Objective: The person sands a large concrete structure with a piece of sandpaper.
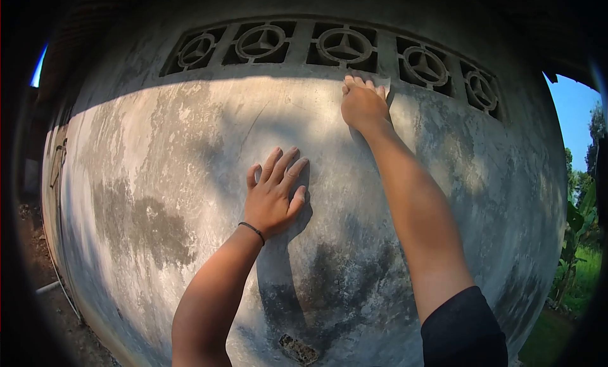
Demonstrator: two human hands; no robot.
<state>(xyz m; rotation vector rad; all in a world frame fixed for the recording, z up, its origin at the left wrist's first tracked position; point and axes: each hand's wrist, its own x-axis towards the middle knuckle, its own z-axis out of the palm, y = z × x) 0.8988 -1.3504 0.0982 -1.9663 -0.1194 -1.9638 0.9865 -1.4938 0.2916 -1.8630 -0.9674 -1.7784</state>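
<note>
My left hand (273, 199) is at the middle of the grey plastered wall (190, 151), its fingers spread and its shadow falling beside it. The fingertips look dusty, and a thin dark band (252, 232) circles the wrist. Higher up, my right hand (365, 106) reaches to just below the vent blocks, pressing a thin pale sheet, which looks like sandpaper (384, 83), against the plaster. Most of the sheet is hidden under the fingers; a corner shows at their right. The wall surface is blotchy, with worn light and dark patches.
A row of several vent blocks (345, 45) with round three-pointed patterns runs across the upper wall. Low down is a rough broken spot (297, 350). A pipe (47, 288) lies on the ground at left. Green plants (579, 240) stand at right. Roof shade covers the top.
</note>
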